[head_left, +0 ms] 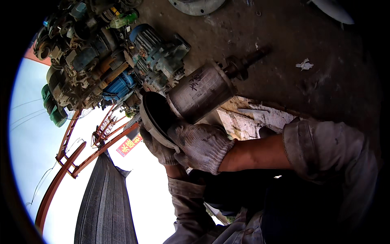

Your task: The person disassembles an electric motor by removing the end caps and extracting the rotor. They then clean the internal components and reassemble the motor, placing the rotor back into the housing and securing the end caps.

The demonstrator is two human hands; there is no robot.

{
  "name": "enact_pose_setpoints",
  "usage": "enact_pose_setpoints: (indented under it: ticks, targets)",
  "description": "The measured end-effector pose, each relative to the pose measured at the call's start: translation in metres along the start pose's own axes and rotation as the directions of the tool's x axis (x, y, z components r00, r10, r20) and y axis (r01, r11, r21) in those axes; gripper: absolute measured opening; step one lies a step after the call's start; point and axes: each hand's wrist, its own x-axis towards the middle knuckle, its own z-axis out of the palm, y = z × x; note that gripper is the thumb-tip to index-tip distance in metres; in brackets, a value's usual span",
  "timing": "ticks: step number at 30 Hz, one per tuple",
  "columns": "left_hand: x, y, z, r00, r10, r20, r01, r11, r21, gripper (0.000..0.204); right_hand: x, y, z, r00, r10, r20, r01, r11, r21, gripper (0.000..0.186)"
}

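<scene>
A round, dark metal cover with a thick rim and shadowed interior is held in both gloved hands. My left hand grips it from the left and lower side, partly hidden behind the rim. My right hand, in a soiled knit glove, closes on its lower right edge. Just above and right of the cover lies a cylindrical metal rotor with dark marks and a shaft pointing to the upper right. Its left end is very near the cover; whether they touch I cannot tell.
Old motors and scrap metal are heaped at upper left. A round flange lies at the top on the dirty floor. Pale, worn board or cardboard lies beside my right hand. A red steel frame stands at left.
</scene>
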Motion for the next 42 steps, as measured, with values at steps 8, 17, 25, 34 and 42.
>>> enact_pose_setpoints:
  ticks: [8,17,25,34,42]
  targets:
    - [-0.017,-0.002,-0.002,0.985,-0.166,-0.043,0.138,0.917,-0.375,0.052,-0.017,-0.008,0.024,0.994,-0.089,-0.059,0.079,0.984,-0.160,0.024]
    - [-0.015,0.022,0.009,0.967,-0.253,0.009,0.222,0.830,-0.511,0.048,-0.015,-0.002,0.002,0.999,-0.034,0.041,0.036,0.998,-0.046,0.023]
    - [-0.014,0.043,0.020,0.926,-0.374,-0.057,0.315,0.845,-0.431,0.046,-0.020,0.002,0.007,0.977,-0.209,0.047,0.214,0.937,-0.278,0.025]
    - [-0.021,0.025,0.007,0.938,-0.216,0.270,0.314,0.206,-0.927,0.049,-0.021,-0.001,0.003,0.990,-0.075,0.115,0.083,0.994,-0.067,0.032]
    - [-0.022,0.024,0.011,0.990,-0.130,-0.059,0.110,0.958,-0.265,0.049,-0.023,0.007,0.009,0.962,-0.269,0.040,0.271,0.942,-0.197,0.024]
